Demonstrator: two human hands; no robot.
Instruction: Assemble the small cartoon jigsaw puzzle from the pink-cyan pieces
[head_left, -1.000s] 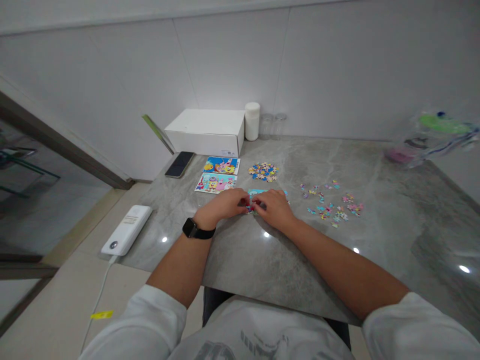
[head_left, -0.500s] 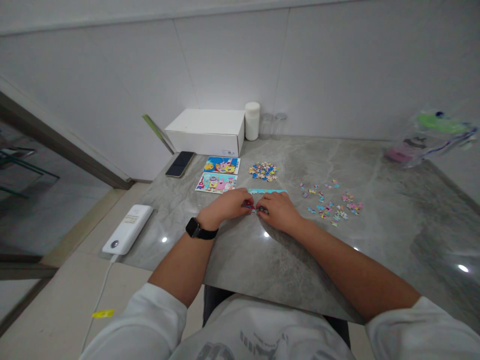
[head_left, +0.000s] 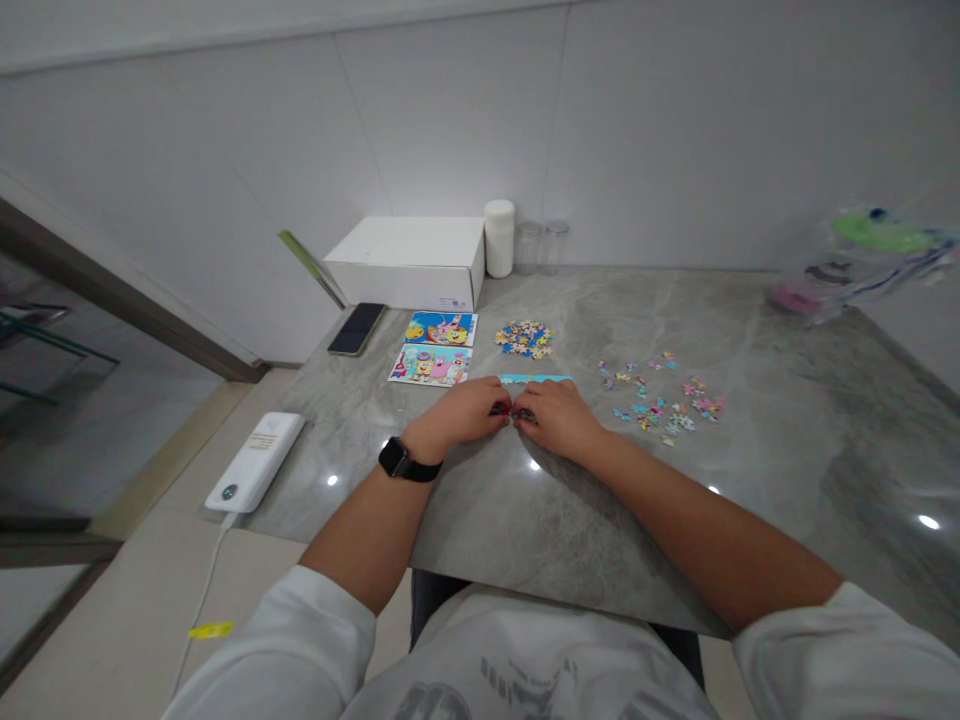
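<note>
Puzzle [head_left: 534,379] on the counter [head_left: 487,520], mostly hidden by my left grip [head_left: 472,408] and right grip [head_left: 559,412], both curled, nearly meeting; whether either pinches anything I cannot tell. Probably light, stiffish card, tabs easily bent: I'd take loose pieces [head_left: 682,423] by opposite edges.
</note>
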